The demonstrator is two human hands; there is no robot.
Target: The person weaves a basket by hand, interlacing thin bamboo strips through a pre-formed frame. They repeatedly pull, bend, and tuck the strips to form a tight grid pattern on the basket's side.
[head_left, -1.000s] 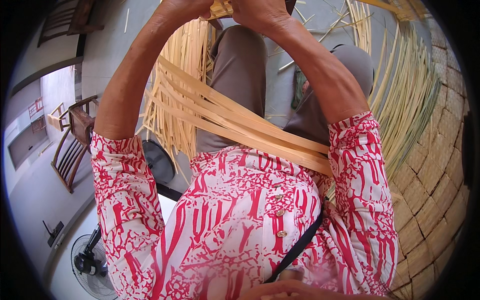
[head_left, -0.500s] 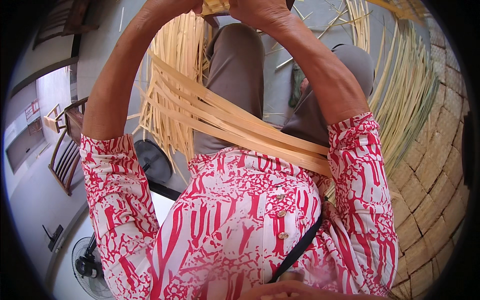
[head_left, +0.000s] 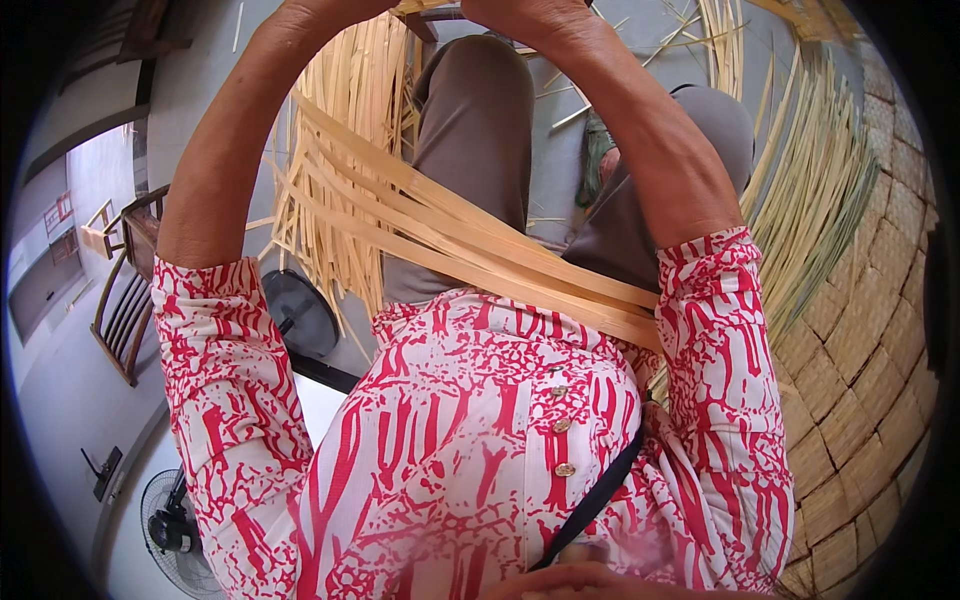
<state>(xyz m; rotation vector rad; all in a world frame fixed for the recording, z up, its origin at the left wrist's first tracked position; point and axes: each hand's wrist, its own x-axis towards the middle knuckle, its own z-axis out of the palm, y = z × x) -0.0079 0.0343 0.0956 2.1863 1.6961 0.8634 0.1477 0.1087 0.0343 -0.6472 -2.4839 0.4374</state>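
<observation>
Both arms reach to the top edge, where the frame cuts off most of each hand. Only the back of my left hand (head_left: 340,6) shows; its fingers are out of sight. My right hand (head_left: 522,16) is seen by its back and wrist, with the fingers hidden too. Between the hands, a sliver of yellowish woven work (head_left: 420,5) shows at the top edge; whether either hand holds it cannot be seen. Long flat bamboo-like strips (head_left: 470,235) lie across my lap, running from a thick bundle of pale strips (head_left: 350,90) to my right side.
Thin greenish strips (head_left: 815,190) lie at the right, beside a wall of woven panels (head_left: 850,380). Loose slivers (head_left: 655,45) are scattered on the floor ahead. At the left are a wooden chair (head_left: 128,300), a black round base (head_left: 300,312) and a fan (head_left: 175,530).
Both hands have moved slightly farther up, out of the frame, and less of the woven work shows. The strips on my lap lie nearly as before.
</observation>
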